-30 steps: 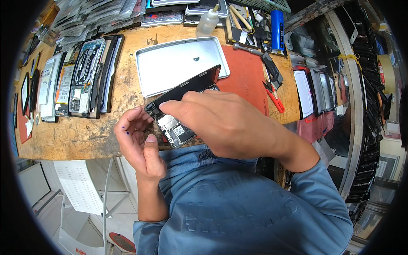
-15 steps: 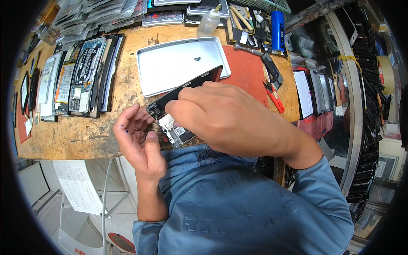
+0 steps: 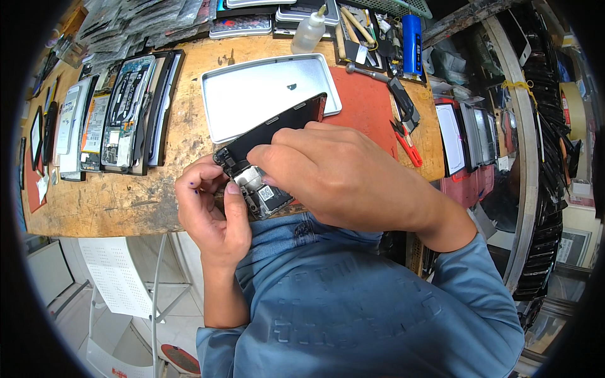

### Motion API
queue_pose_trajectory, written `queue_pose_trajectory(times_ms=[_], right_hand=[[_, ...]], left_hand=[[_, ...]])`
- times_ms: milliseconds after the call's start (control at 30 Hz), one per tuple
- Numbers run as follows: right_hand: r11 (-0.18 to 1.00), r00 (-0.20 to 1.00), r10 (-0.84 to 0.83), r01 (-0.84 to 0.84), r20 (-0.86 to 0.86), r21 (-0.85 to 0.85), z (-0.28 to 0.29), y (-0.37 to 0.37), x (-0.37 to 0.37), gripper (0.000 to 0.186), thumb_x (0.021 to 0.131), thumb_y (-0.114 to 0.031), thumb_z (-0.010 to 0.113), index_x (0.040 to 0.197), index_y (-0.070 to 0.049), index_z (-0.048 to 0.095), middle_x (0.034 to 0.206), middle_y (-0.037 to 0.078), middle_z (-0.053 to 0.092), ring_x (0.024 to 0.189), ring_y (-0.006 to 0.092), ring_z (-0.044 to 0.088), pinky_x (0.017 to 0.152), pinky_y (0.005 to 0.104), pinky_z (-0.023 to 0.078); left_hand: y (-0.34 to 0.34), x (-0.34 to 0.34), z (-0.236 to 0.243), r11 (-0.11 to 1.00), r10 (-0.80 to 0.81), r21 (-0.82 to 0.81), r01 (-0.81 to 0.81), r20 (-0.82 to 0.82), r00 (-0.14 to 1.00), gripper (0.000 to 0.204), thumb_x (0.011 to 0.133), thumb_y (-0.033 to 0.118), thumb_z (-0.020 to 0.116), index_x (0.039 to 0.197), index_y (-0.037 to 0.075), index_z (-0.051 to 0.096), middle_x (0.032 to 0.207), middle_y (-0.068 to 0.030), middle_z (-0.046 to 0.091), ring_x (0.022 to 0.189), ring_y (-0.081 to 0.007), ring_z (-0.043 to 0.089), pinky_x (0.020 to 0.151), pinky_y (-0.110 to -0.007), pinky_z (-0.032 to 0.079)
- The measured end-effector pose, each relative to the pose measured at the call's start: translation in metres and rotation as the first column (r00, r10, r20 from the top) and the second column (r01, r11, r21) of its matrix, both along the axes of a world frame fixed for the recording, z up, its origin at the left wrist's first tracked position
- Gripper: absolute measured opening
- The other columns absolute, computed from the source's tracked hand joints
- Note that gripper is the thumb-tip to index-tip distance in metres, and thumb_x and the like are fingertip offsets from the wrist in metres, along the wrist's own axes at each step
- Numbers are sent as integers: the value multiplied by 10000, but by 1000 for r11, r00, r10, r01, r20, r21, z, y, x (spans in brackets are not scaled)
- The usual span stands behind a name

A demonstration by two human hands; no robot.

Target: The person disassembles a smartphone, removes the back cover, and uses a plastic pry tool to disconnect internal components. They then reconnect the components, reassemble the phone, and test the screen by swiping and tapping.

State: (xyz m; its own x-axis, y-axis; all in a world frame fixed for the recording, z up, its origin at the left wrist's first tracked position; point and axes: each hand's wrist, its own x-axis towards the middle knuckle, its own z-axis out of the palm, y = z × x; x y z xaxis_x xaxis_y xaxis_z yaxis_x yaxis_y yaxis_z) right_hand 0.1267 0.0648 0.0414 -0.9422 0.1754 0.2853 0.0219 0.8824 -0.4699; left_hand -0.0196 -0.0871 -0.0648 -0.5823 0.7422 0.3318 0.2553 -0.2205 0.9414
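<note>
While the left hand (image 3: 213, 201) grips the opened phone (image 3: 272, 200) by its 9 o'clock end, presumably steadying it over the 6 o'clock edge of the tabletop (image 3: 142, 198), the right hand (image 3: 331, 170) curls before the raised panel (image 3: 252, 142), fingertips hidden, grasp unclear.

Clear lane on the wooden bench (image 3: 183, 120) between the phone row (image 3: 129, 107) at left and the shallow tray (image 3: 265, 82). Tray blocks low passage beyond the opened phone (image 3: 268, 131). Red mat (image 3: 365, 107) open rightward, as far as the red-handled pliers (image 3: 409, 148). Bottle (image 3: 307, 36) stands behind tray.
</note>
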Motion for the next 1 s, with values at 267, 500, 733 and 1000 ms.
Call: queue_pose_trajectory(times_ms=[267,500,733,1000], right_hand=[[1000,1000,8,-9,12,28,1,0,0,307,852,-20,692,1152,24,638,891,108,612,742,283,620,663,387,481],[999,1000,15,-15,18,45,4,-1,1,347,838,-19,660,1181,32,638,896,111,610,745,283,619,665,383,482],[998,996,45,-47,79,33,9,-2,0,364,864,-15,639,1224,38,634,931,114,616,782,276,614,682,379,483],[999,998,36,-36,50,-4,6,-3,1,384,865,-7,643,1246,37,633,943,120,624,765,288,603,687,382,492]], left_hand=[[1,0,1,1000,16,-24,-17,-10,1000,264,956,-85,584,1211,-54,525,1261,-212,606,980,-159,639,891,-289,537],[0,0,0,999,30,-29,-31,-37,999,248,963,-69,592,1205,-56,541,1245,-204,610,957,-149,631,873,-281,538],[2,1,0,999,42,-29,-44,-57,997,225,965,-64,593,1186,-61,552,1217,-199,623,933,-153,639,849,-281,547],[3,0,1,998,56,-35,-59,-83,995,213,961,-66,590,1173,-63,568,1206,-204,633,916,-161,654,832,-289,557]])
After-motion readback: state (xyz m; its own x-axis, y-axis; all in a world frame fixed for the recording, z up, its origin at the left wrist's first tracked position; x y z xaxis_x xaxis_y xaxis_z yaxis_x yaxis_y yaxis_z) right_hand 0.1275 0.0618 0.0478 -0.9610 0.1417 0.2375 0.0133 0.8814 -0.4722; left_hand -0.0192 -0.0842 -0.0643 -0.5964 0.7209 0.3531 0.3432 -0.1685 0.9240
